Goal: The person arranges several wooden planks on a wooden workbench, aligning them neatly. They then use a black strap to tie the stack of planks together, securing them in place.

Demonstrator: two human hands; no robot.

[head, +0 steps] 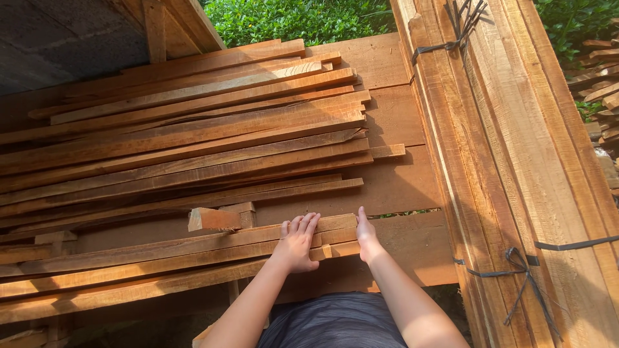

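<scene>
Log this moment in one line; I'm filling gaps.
left hand flat on wooden strips | right hand at strip ends | bundled timbers right

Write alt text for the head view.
Seen from above, a person's left hand rests flat on wooden slats while the right hand presses against their ends. More slats lie stacked behind, beside a wire-tied timber bundle and green foliage.

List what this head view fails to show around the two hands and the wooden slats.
- Left hand: palm and grip hidden, pressed flat on the nearest slats.
- Right hand: fingers hidden behind the slat ends; only the thumb side shows.
- Slat stack: far ends cut off by the left frame edge.
- Tied timber bundle: both ends cut off by the top and bottom edges.
- Supports under the stack: in shadow, unclear.
</scene>
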